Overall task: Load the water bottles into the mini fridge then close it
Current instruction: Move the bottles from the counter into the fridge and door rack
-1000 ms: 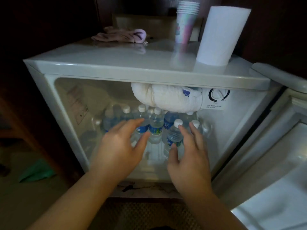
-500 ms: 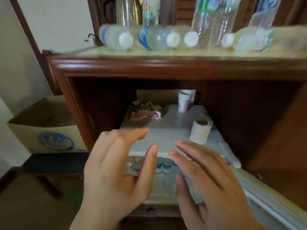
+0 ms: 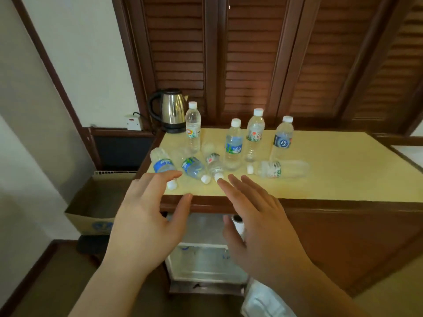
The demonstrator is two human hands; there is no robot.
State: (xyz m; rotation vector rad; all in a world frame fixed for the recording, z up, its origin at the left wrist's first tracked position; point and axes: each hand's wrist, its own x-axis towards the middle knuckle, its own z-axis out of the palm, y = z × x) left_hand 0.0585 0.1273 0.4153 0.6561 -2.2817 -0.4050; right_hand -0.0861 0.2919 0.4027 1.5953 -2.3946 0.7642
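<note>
Several clear water bottles with white caps are on the yellow counter top (image 3: pixel 332 170). Some stand upright, such as a blue-labelled bottle (image 3: pixel 234 145). Others lie on their sides near the front edge, among them a blue-labelled one (image 3: pixel 163 166) and a green-labelled one (image 3: pixel 282 169). My left hand (image 3: pixel 148 216) and my right hand (image 3: pixel 258 223) hover with spread fingers just in front of the lying bottles and hold nothing. Below the counter the white mini fridge (image 3: pixel 206 264) stands open, its door (image 3: pixel 263 300) swung out at lower right.
A steel kettle (image 3: pixel 171 109) sits at the counter's back left by a wall socket (image 3: pixel 134 122). A cardboard box (image 3: pixel 96 202) stands on the floor at left. Dark louvred wooden doors (image 3: pixel 251 53) rise behind the counter. A paper towel roll (image 3: pixel 238 223) is on the fridge.
The view has risen from the fridge's interior to the counter top. Both hands have come out of the fridge and moved up toward the lying bottles.
</note>
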